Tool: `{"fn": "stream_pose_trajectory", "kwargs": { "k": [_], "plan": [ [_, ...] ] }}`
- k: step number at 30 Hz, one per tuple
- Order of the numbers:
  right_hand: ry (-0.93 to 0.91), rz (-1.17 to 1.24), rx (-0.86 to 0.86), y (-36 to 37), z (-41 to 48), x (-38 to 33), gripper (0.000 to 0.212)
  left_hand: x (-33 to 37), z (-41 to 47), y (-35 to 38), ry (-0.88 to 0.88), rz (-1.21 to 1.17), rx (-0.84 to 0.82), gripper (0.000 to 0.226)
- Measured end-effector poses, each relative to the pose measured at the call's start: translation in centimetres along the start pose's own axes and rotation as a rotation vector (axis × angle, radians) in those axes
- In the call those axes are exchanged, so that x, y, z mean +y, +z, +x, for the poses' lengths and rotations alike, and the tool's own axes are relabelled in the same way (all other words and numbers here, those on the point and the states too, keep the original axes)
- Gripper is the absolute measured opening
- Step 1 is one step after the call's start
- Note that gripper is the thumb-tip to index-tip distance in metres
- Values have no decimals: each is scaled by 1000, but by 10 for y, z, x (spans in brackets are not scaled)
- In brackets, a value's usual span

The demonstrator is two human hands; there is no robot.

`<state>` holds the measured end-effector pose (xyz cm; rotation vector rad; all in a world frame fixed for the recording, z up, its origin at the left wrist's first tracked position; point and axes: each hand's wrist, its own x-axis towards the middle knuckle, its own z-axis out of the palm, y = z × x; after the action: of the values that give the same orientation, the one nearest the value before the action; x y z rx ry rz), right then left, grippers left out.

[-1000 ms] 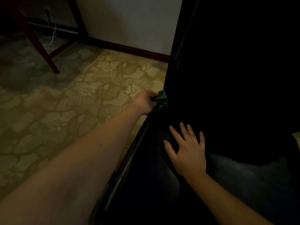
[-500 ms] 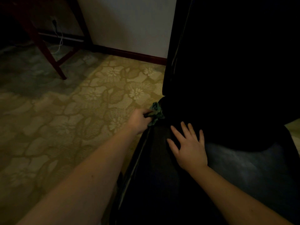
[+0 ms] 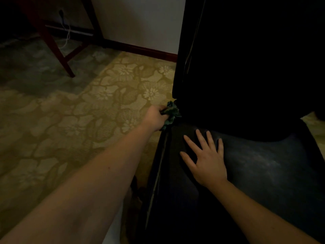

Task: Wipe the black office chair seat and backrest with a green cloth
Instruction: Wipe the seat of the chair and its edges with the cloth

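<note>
The black office chair fills the right side, its seat (image 3: 255, 173) low and its backrest (image 3: 246, 67) rising dark above it. My left hand (image 3: 154, 118) grips a crumpled green cloth (image 3: 171, 111) at the seat's left edge, where the seat meets the backrest. My right hand (image 3: 205, 159) lies flat on the seat with its fingers spread and holds nothing.
A floral yellow-green carpet (image 3: 88, 111) covers the floor to the left. Dark red wooden furniture legs (image 3: 56, 48) stand at the upper left, with a white cable (image 3: 67, 35) by the wall. A dark red skirting board (image 3: 140, 50) runs along the white wall.
My left hand has slid the green cloth back along the seat's left edge, then held near the corner under the backrest. My right hand has stayed flat on the seat.
</note>
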<state>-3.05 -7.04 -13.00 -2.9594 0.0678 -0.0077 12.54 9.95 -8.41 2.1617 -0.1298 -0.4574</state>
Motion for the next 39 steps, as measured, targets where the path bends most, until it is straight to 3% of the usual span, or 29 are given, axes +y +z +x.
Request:
{"fn": "stream_pose_trajectory", "kwargs": {
  "k": [12,25,35,39],
  "plan": [
    [-8,11,6,1,-1,2,65,-42,-34,3,-18,18,12,36],
    [-17,29,48,7,-2,4,61,9,25,3,51,206,46,39],
    [-28,78,45,6,-2,6,62,-23,-13,12,80,153,90,39],
    [-34,68,40,4,-3,6,64,-27,-21,14,25,-29,136,34]
  ]
}}
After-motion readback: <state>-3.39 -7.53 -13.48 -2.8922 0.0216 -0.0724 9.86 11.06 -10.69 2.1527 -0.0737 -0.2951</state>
